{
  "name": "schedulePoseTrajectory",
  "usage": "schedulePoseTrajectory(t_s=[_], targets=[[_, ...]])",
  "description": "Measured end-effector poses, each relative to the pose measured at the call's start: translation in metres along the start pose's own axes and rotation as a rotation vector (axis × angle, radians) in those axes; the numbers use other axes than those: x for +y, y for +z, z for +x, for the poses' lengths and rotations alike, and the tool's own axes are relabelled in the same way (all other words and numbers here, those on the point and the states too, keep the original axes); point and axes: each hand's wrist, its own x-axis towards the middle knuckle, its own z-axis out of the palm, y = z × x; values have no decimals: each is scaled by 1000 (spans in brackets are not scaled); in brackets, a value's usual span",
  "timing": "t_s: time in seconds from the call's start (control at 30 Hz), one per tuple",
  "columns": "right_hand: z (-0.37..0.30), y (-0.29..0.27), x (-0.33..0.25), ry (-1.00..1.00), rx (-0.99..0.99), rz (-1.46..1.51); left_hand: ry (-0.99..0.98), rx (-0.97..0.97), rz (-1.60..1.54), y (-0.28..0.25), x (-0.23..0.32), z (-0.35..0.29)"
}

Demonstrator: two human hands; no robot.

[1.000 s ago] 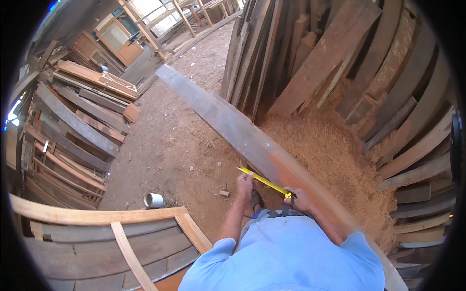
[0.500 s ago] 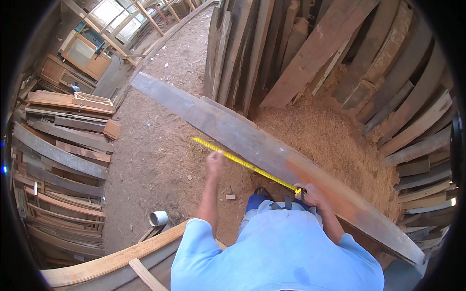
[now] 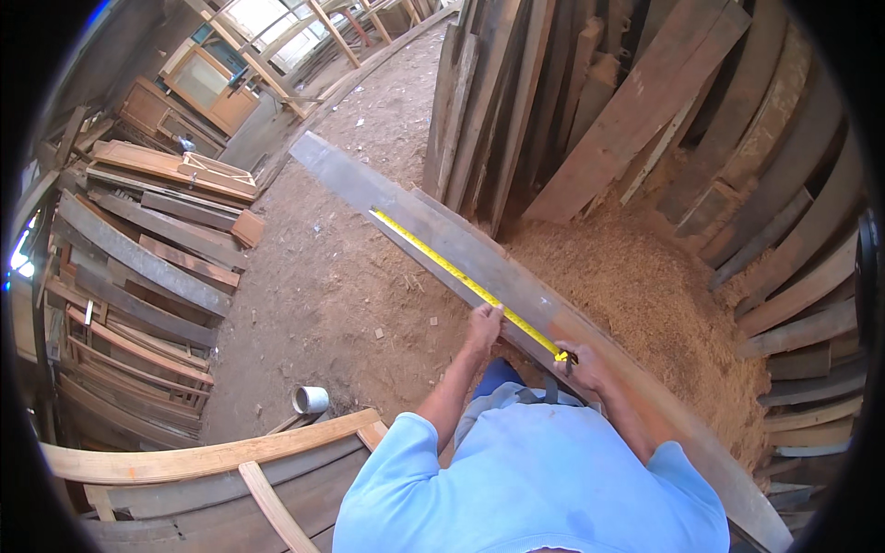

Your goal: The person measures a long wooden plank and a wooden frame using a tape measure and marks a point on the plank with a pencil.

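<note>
A long, weathered wooden plank [image 3: 544,309] runs diagonally from the upper left to the lower right in front of me. Along its near side stretches the yellow blade of a tape measure [image 3: 433,256], its free end far up the board. My right hand [image 3: 590,367] is closed round the tape's case, mostly hidden by the fingers, at the plank's near edge. Partway along the blade, my left hand [image 3: 485,326] pinches it at its near edge, fingers closed.
Tall boards [image 3: 502,111] lean at the back right above a heap of sawdust [image 3: 645,286]. Stacked timber and frames [image 3: 138,304] line the left. A white can [image 3: 311,399] stands near a wooden frame [image 3: 230,458] at the lower left.
The tape blade has moved from beside the plank onto its face. My left hand has come right and nearer, from the blade's far part to its middle. The view has shifted.
</note>
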Motion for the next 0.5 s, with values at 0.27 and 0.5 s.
schedulePoseTrajectory(t_s=[0.27, 0.5], targets=[[-44, -43, 39, 107, -35, -38, 78, 190, -147, -63, 35, 52], [-24, -38, 24, 197, -43, 55, 168, 301, 148, -101, 45, 109]])
